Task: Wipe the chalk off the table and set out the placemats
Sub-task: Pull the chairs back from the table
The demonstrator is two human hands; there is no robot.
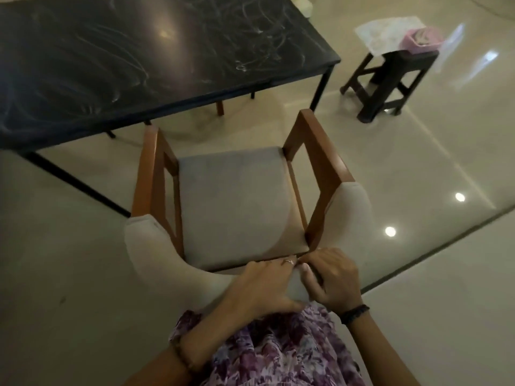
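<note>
The black table point(83, 65) stands at the upper left, its top covered in white chalk scribbles point(245, 59). Pale placemats point(384, 32) lie on a dark stool point(390, 76) at the upper right, with a pink container point(420, 40) holding a cloth on top of them. Right below me stands an armchair point(231, 201) with wooden arms and a grey seat. My left hand point(259, 285) and my right hand point(331, 280) both grip the top of its padded backrest, side by side, fingers curled over the edge.
The chair is pulled back from the table, with open glossy floor point(418, 176) between it and the stool. Another chair's wooden leg point(220, 107) shows under the table. A pale object point(302, 4) sits beyond the table's far corner.
</note>
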